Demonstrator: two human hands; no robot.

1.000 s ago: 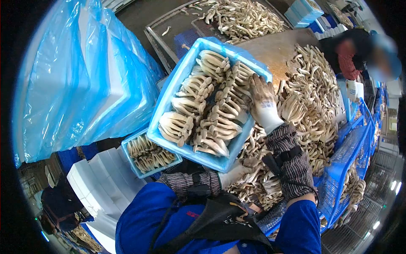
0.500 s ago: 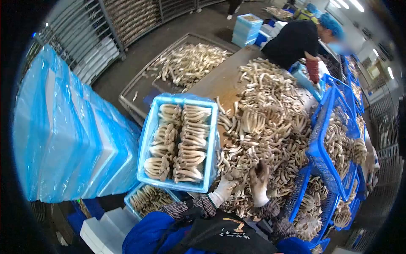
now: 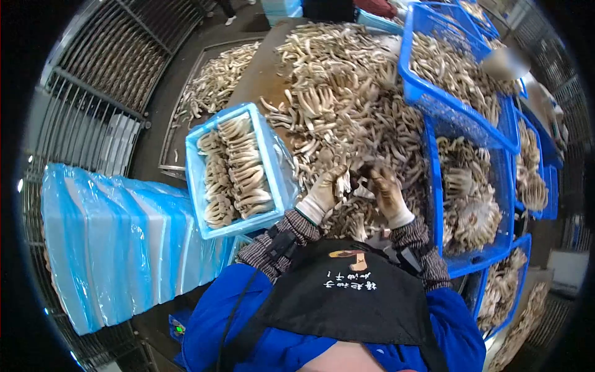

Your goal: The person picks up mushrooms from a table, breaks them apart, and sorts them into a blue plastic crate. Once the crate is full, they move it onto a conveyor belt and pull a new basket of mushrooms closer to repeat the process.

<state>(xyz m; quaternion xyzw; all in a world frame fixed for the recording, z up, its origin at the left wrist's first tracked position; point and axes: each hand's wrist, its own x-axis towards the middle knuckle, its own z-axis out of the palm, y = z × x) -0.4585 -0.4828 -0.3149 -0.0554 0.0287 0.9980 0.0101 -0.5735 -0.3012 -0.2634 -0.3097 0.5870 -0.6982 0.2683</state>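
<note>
My left hand (image 3: 321, 197), in a pale glove, is closed around a few mushrooms (image 3: 343, 184) whose white stems stick out by the thumb. Just to its right, my right hand (image 3: 389, 193), in a brown-stained glove, has its fingers curled around a pale mushroom piece (image 3: 363, 192); its fingertips are partly hidden. Both hands are over the near edge of a big heap of brown-capped mushrooms (image 3: 347, 68). Left of my left hand, a blue-lined box (image 3: 273, 177) holds two neat rows of mushrooms (image 3: 243, 162).
Blue plastic baskets (image 3: 474, 265) full of mushroom clusters are stacked at my right. Tall boxes wrapped in blue film (image 3: 118, 248) stand on the left. Another mushroom pile (image 3: 217, 77) lies on a low tray. Part of another person's sleeve (image 3: 376, 7) shows at the top.
My view has turned down and to the right. Both hands have come up from the heap and now face each other, with white stems showing between them.
</note>
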